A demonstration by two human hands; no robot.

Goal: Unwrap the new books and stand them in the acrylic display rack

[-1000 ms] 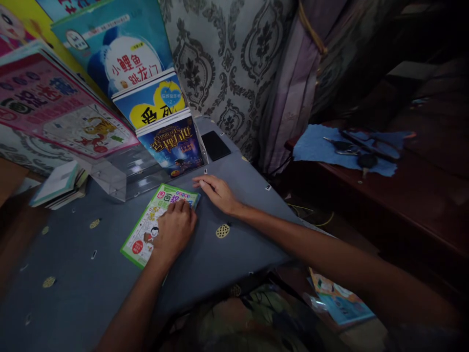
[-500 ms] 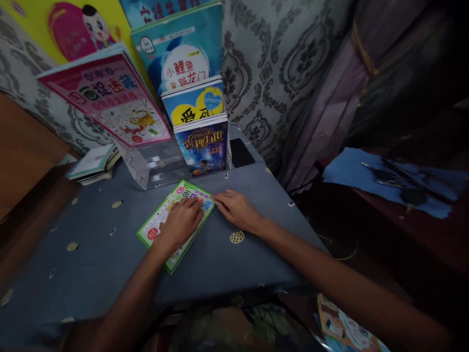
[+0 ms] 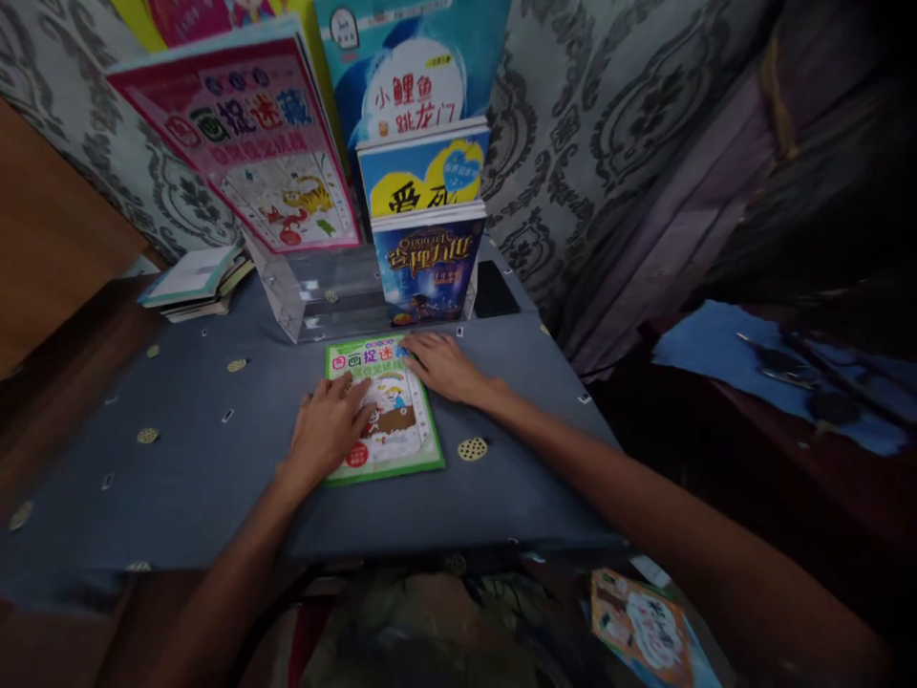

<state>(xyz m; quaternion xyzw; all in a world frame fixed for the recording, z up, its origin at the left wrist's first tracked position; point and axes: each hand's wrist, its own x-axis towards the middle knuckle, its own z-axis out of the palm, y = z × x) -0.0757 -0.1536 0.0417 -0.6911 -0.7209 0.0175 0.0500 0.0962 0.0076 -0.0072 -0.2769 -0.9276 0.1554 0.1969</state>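
Lying in shadow nearer than the green booklet [image 3: 394,425] and off to its right, a colourful leaflet [image 3: 637,626] sits below the edge of the grey-covered table [image 3: 215,468]. The booklet itself lies flat and face up on that table. The left hand [image 3: 326,430] rests palm down on the booklet's left side, fingers spread and gripping nothing. The right hand [image 3: 444,366] lies open on its far right corner.

The booklet looks thin, light and floppy. It would likely slide on the cloth and bend if lifted by one corner, so a long edge, with a thumb slipped beneath, seems the best hold.

Just beyond the booklet stands a clear display rack [image 3: 315,296] with a dark blue book [image 3: 428,268] upright in it, and a pink book [image 3: 250,143] leans farther back to the left. A black phone [image 3: 496,290] lies beyond the booklet's right side — a stack of books [image 3: 195,282] lies beyond its left.
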